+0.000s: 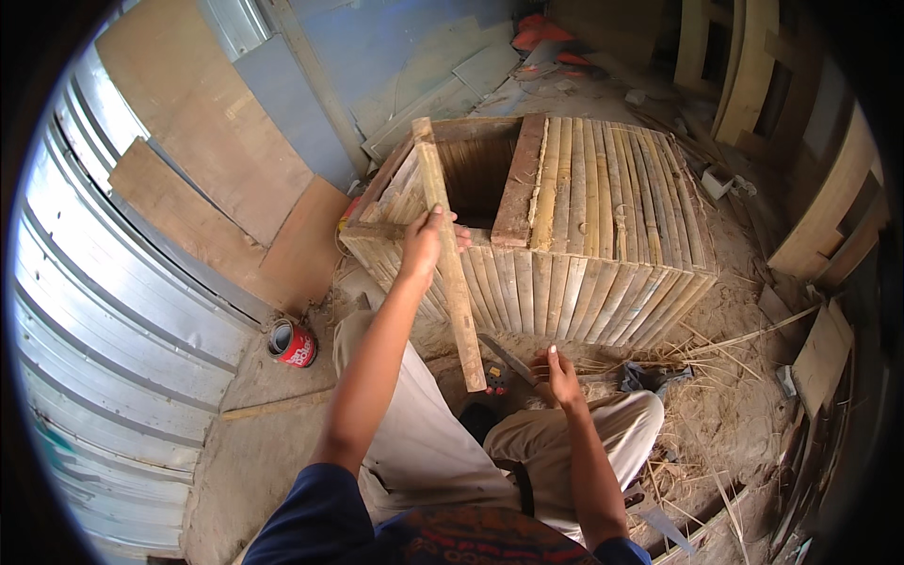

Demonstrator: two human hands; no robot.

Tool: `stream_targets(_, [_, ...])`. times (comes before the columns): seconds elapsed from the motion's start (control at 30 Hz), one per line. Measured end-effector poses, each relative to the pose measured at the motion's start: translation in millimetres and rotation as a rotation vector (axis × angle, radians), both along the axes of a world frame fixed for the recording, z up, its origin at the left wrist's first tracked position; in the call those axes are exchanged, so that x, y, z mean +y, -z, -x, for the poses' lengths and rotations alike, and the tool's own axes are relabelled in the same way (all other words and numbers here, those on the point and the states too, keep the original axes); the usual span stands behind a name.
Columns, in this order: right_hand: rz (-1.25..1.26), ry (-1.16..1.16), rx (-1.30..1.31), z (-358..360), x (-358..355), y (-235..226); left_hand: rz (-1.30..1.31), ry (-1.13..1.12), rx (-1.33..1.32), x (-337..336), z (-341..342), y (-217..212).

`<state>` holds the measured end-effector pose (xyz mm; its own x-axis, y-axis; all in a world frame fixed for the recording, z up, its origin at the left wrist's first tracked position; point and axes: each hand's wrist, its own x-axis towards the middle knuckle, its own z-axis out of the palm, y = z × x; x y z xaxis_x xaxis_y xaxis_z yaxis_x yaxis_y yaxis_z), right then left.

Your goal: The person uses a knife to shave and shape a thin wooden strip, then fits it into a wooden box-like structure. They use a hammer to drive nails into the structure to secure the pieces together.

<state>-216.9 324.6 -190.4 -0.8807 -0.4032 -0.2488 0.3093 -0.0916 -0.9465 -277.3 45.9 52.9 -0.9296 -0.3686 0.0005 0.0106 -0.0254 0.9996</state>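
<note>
Wood slat (452, 273) in L hand (423, 247), 1 white-lettered red can (299, 347) to L

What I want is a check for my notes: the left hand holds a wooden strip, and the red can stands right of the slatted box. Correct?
Not quite: the head view shows the red can standing left of the slatted box. The left hand does hold a wooden strip.

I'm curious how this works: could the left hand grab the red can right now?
Probably not: the left hand is wrapped around the wooden strip, though nothing seems to cover the red can.
</note>
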Motion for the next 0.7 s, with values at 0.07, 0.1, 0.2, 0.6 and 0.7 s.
stream_targets(0.07, [0.269,0.015,-0.100,-18,-13,-33,0.033,0.011,0.006,22,2,4])
stream_targets(0.1, [0.355,-0.024,-0.061,-29,-21,-50,0.056,0.046,0.052,32,1,7])
stream_targets(0.2, [0.481,-0.125,0.023,-70,-47,-99,0.105,0.108,0.096,48,-3,14])
stream_targets(0.6, [-0.294,0.032,0.641,-14,-105,-196,0.300,0.231,-0.026,-2,-43,14])
stream_targets(0.7, [-0.503,0.217,0.860,46,-101,-224,0.333,0.275,-0.135,-32,7,-18])
